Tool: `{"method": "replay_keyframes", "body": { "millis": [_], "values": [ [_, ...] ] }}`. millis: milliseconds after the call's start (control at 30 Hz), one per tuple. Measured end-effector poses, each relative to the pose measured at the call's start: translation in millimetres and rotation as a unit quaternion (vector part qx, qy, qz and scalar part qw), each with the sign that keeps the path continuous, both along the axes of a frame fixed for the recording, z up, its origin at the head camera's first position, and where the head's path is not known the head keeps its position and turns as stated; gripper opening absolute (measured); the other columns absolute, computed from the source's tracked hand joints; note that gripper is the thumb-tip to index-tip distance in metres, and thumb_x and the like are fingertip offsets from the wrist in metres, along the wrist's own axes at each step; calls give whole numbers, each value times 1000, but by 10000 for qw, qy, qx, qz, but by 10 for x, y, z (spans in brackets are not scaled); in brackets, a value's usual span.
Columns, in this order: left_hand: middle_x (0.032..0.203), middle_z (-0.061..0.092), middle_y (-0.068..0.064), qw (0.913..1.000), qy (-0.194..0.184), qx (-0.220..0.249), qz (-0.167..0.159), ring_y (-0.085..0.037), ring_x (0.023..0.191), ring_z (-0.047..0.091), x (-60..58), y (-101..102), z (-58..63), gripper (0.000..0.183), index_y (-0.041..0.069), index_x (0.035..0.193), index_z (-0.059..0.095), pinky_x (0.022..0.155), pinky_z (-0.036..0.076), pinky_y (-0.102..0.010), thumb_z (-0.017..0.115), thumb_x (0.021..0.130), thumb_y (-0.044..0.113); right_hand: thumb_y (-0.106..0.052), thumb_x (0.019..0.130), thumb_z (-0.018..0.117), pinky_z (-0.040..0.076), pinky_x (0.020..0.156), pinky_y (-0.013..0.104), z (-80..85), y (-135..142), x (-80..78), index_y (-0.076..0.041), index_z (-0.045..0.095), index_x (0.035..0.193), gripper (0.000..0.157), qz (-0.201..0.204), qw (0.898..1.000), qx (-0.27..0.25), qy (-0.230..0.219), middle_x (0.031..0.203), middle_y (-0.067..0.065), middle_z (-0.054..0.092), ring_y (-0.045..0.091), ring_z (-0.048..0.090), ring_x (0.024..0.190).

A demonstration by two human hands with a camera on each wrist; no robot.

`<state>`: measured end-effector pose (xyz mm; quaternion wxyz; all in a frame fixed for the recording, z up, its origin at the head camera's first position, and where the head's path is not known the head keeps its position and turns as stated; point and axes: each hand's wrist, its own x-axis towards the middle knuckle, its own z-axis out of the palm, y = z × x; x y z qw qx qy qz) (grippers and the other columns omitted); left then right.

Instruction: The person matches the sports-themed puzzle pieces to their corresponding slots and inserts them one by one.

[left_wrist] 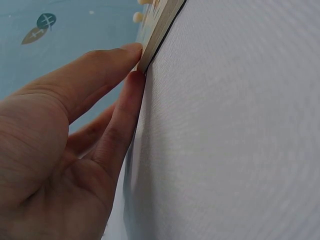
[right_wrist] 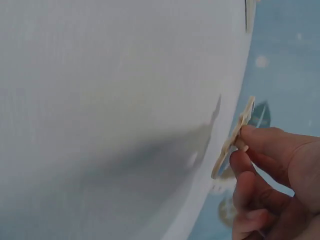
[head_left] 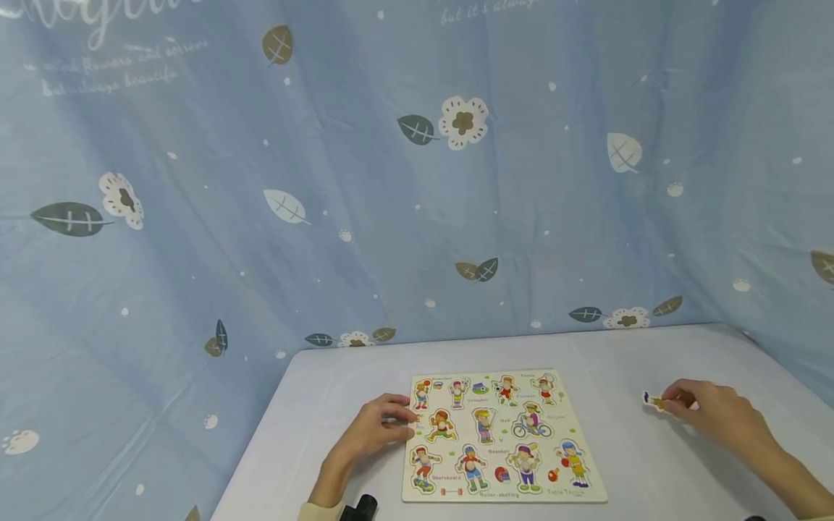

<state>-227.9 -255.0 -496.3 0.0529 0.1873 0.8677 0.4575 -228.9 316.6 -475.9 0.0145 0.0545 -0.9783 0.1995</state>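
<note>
A wooden peg puzzle board (head_left: 491,434) printed with sports figures lies flat on the table. My left hand (head_left: 381,427) is at its left side. The left wrist view shows the thumb and a finger (left_wrist: 131,97) pinching the board's edge (left_wrist: 162,30). Off to the right, my right hand (head_left: 723,416) holds a small flat puzzle piece (head_left: 654,401) shaped like a figure. In the right wrist view the piece (right_wrist: 224,157) is tilted above the table, its small knob (right_wrist: 241,145) pinched between thumb and finger. The printed face of the piece is mostly hidden there.
A white-covered table (head_left: 625,470) carries the board. Behind it and along the sides hangs a blue curtain (head_left: 365,145) with leaves and flowers. Several figures on the board bear pale round knobs. A black wrist strap (head_left: 360,509) shows at the left wrist.
</note>
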Motion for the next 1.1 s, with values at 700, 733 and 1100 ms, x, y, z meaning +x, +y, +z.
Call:
{"method": "replay_keyframes", "body": {
  "millis": [700,733,1100],
  "values": [
    [135,56,-17,9994,-144,299,37,-37,125,54,3,17,28,20,7,99,75,94,57,-38,80,81,13,-18,82,77,43,52,15,24,-1157,346,-24,74,90,11,2397,9686,-443,490,81,-22,59,-9,42,64],
    [135,56,-17,9995,-135,276,35,-37,125,54,2,18,26,20,7,99,75,94,57,-38,80,81,13,-18,82,77,42,52,15,17,-1179,359,-25,74,90,12,2444,9672,-463,514,82,-21,59,-10,43,65],
    [135,56,-16,9995,-154,265,67,-36,123,55,0,17,19,21,7,100,75,92,58,-37,80,81,13,-19,81,78,40,52,15,-11,-1306,442,-29,74,87,12,2560,9638,-575,465,85,-21,62,-9,46,68]
  ]
}}
